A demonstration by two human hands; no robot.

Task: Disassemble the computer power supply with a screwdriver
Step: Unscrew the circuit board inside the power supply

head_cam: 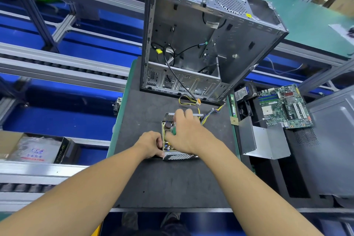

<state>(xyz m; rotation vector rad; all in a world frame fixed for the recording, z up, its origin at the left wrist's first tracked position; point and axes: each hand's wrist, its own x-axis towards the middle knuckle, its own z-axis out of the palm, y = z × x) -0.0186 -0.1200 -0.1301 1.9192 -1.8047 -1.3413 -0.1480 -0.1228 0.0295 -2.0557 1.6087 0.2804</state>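
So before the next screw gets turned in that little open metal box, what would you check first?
1. The small silver perforated metal power supply box lies flat on the dark grey foam mat: ok.
2. The left hand grips the box's left side to steady it: ok.
3. The right hand holds the green-handled screwdriver: ok.
4. The screwdriver's tip is seated in a screw: cannot tell, the hand hides it.
5. The lid is off and the circuit board is exposed: ok.
6. The yellow and black wires are unplugged from the big grey steel computer case: cannot tell.
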